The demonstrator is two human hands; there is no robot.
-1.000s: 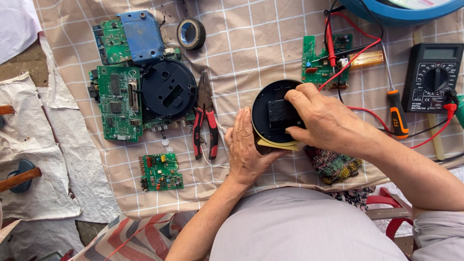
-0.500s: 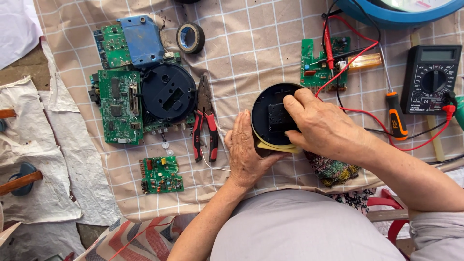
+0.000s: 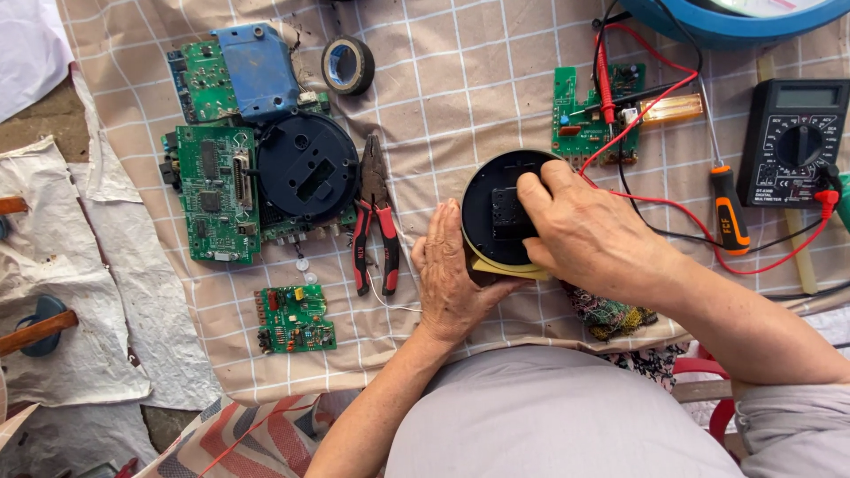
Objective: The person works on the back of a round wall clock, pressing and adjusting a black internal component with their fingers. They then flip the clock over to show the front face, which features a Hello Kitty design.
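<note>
A round black device with a pale yellow rim point(image 3: 490, 205) lies face down on the checked cloth point(image 3: 460, 97). My left hand point(image 3: 453, 279) cups its left and lower edge, steadying it. My right hand point(image 3: 589, 235) rests on top of it, fingertips pressing on the small black square module at its centre. Part of the disc is hidden under my right hand.
Red-handled pliers point(image 3: 374, 221) lie just left of my left hand. Further left sit green circuit boards point(image 3: 208, 190), a black round housing point(image 3: 305, 165), a blue cover point(image 3: 257, 71), a small board point(image 3: 295, 319). A tape roll point(image 3: 347, 64), multimeter point(image 3: 797, 142), orange screwdriver point(image 3: 730, 208) and wired board point(image 3: 593, 111) lie behind.
The view has shifted slightly. My right fingers have slid a little toward the middle of the disc; both hands stay on it.
</note>
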